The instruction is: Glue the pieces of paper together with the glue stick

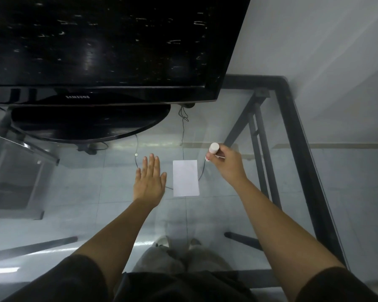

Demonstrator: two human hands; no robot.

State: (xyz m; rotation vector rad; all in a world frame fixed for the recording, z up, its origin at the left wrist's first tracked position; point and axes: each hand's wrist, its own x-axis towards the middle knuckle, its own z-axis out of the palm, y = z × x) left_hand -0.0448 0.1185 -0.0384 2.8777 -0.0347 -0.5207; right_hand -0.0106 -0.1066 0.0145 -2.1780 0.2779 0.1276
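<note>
Two hands are out over a glass table [238, 192], and you can see right through the top to the tiled floor underneath. Left hand [150, 182] sits just left of centre frame, palm down, fingers stretched out flat and close together, holding nothing. Can't really tell if it's resting on the glass or hovering just above it. Right hand [226, 163] is a bit right of centre and slightly higher in the frame, curled closed around the glue stick [212, 151]. The stick is white with a rounded white end poking out up and to the left of the fist, and a bit of reddish colour shows lower down by the fingers. Whether the cap is on or off, hard to say from here.

Paper [185, 178] is a white rectangle lying flat on the glass dead centre, between both hands, long side running up and down the frame. It looks like one sheet, though I can't tell if there's a second one stacked under it. Neither hand is touching it; the left is just beside its left edge, the right is near its upper right corner.

Upper left of the frame is filled by a black monitor [100, 44] on a round black stand [85, 125]. Thin dark cable [182, 127] runs down behind the paper. Dark metal table frame [297, 131] runs down the right side.
</note>
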